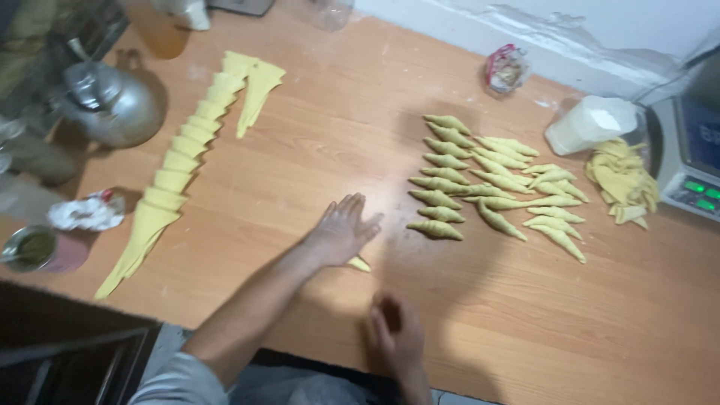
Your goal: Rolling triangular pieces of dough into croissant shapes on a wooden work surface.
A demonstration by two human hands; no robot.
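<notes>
My left hand (341, 231) presses flat and open on a soft, tear-prone dough triangle (360, 263), best handled by its wide end; right hand (394, 332) blurred, grip unclear.

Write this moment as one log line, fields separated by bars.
left hand: flat on dough piece | right hand: blurred, near table edge | rolled pieces: beyond

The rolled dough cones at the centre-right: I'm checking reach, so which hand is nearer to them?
Left. The left hand lies flat on the table just left of the rolled dough cones; the right hand is lower, near the table's front edge.
</notes>
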